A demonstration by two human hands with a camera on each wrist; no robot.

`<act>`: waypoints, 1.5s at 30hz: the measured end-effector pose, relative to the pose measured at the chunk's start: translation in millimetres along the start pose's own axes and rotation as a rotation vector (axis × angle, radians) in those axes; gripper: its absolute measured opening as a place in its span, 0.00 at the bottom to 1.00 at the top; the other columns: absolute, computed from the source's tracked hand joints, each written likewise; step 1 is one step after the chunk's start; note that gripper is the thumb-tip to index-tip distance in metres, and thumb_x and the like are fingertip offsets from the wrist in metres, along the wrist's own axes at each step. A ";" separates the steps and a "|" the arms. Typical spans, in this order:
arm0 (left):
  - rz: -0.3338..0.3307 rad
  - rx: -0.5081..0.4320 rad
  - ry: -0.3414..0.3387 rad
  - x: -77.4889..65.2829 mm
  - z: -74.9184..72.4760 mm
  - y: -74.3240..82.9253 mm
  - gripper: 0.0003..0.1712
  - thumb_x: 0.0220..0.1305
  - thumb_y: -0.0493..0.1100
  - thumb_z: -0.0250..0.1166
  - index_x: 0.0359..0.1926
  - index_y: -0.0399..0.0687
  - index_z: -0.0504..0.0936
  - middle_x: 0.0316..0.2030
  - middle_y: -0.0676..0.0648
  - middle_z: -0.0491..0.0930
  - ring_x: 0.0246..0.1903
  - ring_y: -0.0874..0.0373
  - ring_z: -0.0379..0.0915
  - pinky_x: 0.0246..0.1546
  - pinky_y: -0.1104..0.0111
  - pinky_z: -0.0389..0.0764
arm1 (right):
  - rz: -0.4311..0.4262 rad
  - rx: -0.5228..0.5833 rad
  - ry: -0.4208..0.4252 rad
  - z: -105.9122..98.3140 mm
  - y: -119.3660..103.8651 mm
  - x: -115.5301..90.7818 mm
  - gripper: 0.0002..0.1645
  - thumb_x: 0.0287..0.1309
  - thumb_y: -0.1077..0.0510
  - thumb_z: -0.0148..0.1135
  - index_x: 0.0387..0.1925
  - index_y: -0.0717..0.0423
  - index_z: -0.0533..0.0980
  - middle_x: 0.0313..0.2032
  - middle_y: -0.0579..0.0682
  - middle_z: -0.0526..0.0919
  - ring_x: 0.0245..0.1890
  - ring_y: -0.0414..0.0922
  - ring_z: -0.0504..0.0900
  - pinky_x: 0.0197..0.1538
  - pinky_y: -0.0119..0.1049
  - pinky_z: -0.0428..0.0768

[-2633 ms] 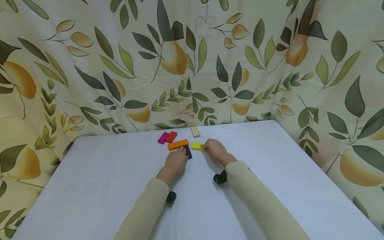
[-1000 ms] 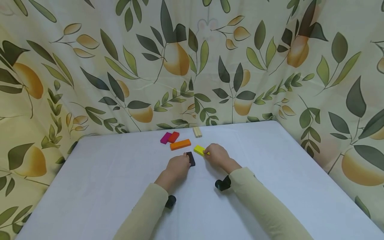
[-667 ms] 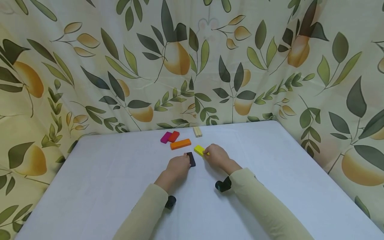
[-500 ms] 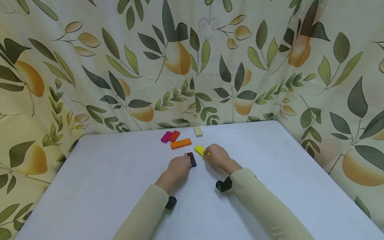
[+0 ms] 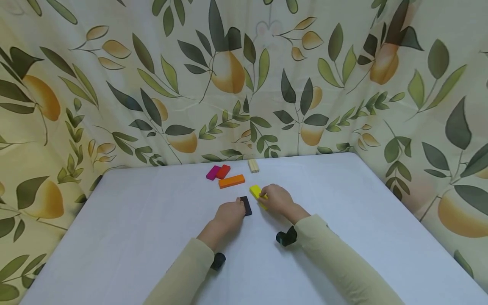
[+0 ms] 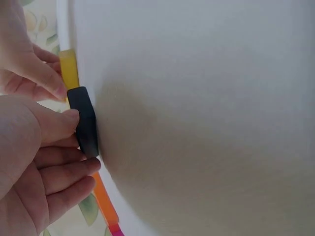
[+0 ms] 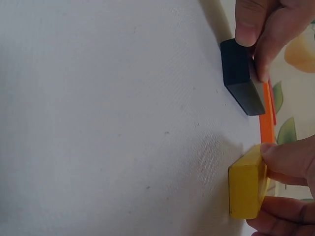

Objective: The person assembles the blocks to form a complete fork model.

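My left hand (image 5: 230, 215) pinches a black block (image 5: 246, 206) between thumb and fingers, low over the white tabletop. Just to its right, my right hand (image 5: 277, 198) holds a yellow block (image 5: 255, 191) by its near part. The two blocks lie close together but apart, both slanting away from me. In the left wrist view the thumb presses the near face of the black block (image 6: 85, 123) while fingertips sit at its lower end. In the right wrist view, thumb and fingers grip the yellow block (image 7: 246, 184) at its sides.
Beyond the hands lies an orange block (image 5: 231, 181). Behind it a magenta block (image 5: 213, 172) and a red block (image 5: 223, 171) touch. Pale wooden blocks (image 5: 253, 165) stand near the far edge of the white table (image 5: 145, 220). A leaf-patterned curtain (image 5: 160, 106) hangs behind.
My left hand has drawn the black block away from the orange one, toward me. The yellow block has turned from nearly sideways to slanting away from me, its hand slightly nearer.
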State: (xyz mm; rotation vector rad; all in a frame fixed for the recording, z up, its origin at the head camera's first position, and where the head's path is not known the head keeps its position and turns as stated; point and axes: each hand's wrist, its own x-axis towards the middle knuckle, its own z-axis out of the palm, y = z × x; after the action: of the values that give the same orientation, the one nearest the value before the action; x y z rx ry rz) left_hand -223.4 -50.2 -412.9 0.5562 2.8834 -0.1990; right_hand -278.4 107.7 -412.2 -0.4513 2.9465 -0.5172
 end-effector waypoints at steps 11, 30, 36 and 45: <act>0.040 0.047 0.016 -6.2 5.1 3.0 0.28 0.60 0.45 0.63 0.61 0.43 0.71 0.57 0.44 0.71 0.47 0.54 0.75 0.44 0.68 0.77 | 0.016 -0.002 -0.019 3.9 -3.4 -1.2 0.16 0.55 0.53 0.63 0.41 0.59 0.81 0.42 0.54 0.81 0.37 0.46 0.74 0.51 0.43 0.74; 0.039 0.054 0.074 -24.1 9.2 10.1 0.27 0.60 0.44 0.63 0.60 0.43 0.72 0.58 0.44 0.71 0.40 0.55 0.78 0.38 0.69 0.79 | 0.024 -0.018 -0.006 5.8 -10.5 -9.0 0.14 0.55 0.53 0.64 0.39 0.58 0.81 0.38 0.52 0.80 0.34 0.46 0.73 0.50 0.42 0.75; 0.064 0.036 0.073 -30.5 12.9 10.6 0.26 0.61 0.44 0.62 0.60 0.44 0.72 0.58 0.44 0.71 0.42 0.55 0.78 0.38 0.70 0.79 | 0.039 0.012 0.002 8.0 -15.2 -11.4 0.16 0.56 0.53 0.63 0.40 0.60 0.81 0.37 0.52 0.80 0.33 0.45 0.72 0.46 0.40 0.76; 0.077 -0.036 0.110 -42.8 11.9 9.1 0.25 0.63 0.49 0.58 0.59 0.44 0.73 0.57 0.46 0.72 0.48 0.55 0.75 0.43 0.69 0.77 | 0.020 0.022 0.042 10.5 -17.4 -12.9 0.16 0.55 0.52 0.63 0.40 0.61 0.81 0.36 0.52 0.80 0.31 0.44 0.72 0.43 0.39 0.76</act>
State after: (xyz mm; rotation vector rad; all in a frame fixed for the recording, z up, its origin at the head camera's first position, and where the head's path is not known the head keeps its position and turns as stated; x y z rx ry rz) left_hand -179.0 -59.0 -416.0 0.6907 2.9581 -0.1085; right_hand -259.8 92.8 -415.1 -0.4124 2.9786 -0.5631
